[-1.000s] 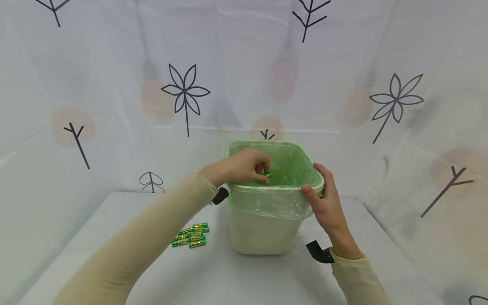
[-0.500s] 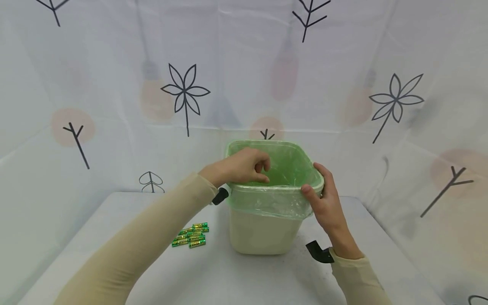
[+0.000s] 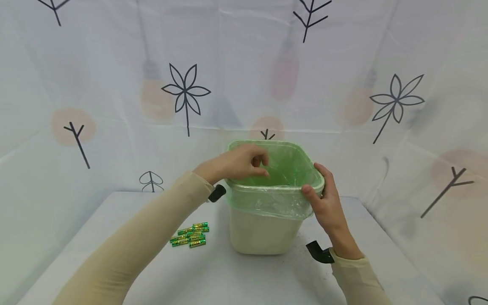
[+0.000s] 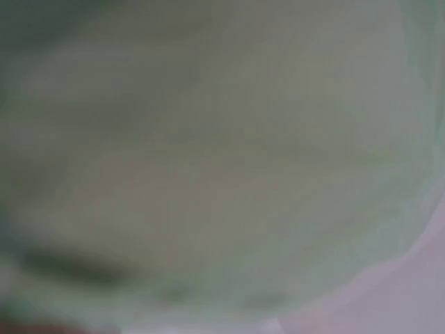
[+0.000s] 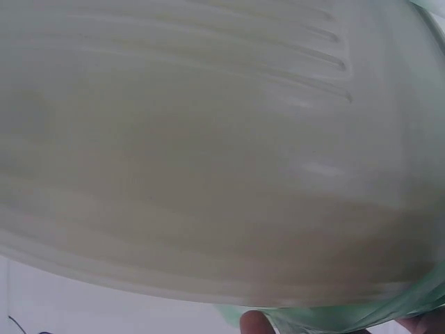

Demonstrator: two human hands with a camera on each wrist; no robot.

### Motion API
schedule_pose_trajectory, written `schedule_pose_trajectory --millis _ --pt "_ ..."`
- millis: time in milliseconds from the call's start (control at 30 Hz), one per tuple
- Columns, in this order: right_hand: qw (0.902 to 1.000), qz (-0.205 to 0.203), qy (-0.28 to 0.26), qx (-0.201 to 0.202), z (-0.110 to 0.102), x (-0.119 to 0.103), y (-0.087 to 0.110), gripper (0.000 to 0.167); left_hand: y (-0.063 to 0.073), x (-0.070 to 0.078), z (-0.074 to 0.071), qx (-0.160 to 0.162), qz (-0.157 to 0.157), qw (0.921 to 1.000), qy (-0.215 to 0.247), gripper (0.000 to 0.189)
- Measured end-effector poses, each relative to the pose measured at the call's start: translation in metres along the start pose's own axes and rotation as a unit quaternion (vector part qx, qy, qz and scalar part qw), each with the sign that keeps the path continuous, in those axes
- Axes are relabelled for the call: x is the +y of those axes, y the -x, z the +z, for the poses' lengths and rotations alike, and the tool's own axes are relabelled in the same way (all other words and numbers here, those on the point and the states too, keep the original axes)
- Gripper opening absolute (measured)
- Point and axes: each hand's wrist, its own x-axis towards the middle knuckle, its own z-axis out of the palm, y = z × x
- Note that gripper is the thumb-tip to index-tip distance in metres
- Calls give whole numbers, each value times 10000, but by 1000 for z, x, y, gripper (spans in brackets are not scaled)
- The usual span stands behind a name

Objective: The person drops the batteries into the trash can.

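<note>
A pale trash bin point(image 3: 263, 235) stands on the table, lined with a thin green bag point(image 3: 272, 202) folded over its rim. My left hand point(image 3: 244, 162) is over the bin's mouth, thumb and fingertips apart with nothing between them. On the bin's right side, my right hand point(image 3: 328, 207) grips the rim, thumb over the front and fingers round the outside. Several green and gold batteries point(image 3: 192, 235) lie in a small pile on the table, left of the bin. The left wrist view is blurred. In the right wrist view, the bin's side wall point(image 5: 195, 160) fills most of the picture.
A white-covered table point(image 3: 244, 279) carries the bin and the batteries. Behind it hangs a white cloth point(image 3: 236, 55) printed with dark plant drawings. Dark bands, such as the right wrist's black mount point(image 3: 319, 253), sit at both wrists.
A battery held by my left hand one second ago has left the fingers by the half-second frame. The left hand has since shifted slightly left. My right hand has stayed on the rim.
</note>
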Motion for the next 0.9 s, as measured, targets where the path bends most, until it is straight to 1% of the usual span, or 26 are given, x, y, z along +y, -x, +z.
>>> schedule_pose_trajectory --millis 133,267,367,500,567,633,767,900 --pt "10000 -26 47 5 -1 0 -1 64 16 -4 -12 417 178 9990 40 17" --pt "10000 -67 -35 3 -1 -1 -2 64 41 -11 -23 839 205 9963 48 15" --pt "10000 -64 -69 3 0 -2 -3 64 63 -18 -30 1059 101 9943 23 15" --pt "9999 -39 -97 14 1 -3 -2 64 94 -30 -32 1236 -148 9921 -123 15" --pt "9999 -38 -124 22 2 -3 -2 64 110 -38 -29 1263 -322 9913 -197 15" --pt "9999 -45 -145 43 2 -3 -1 65 124 -47 -23 1243 -474 9908 -253 16" --pt "9998 -38 -161 76 1 -2 1 64 147 -65 -1 1034 -752 9916 -217 17" --pt "9999 -12 -163 57 1 -2 2 62 165 -76 22 799 -992 9918 -61 17"
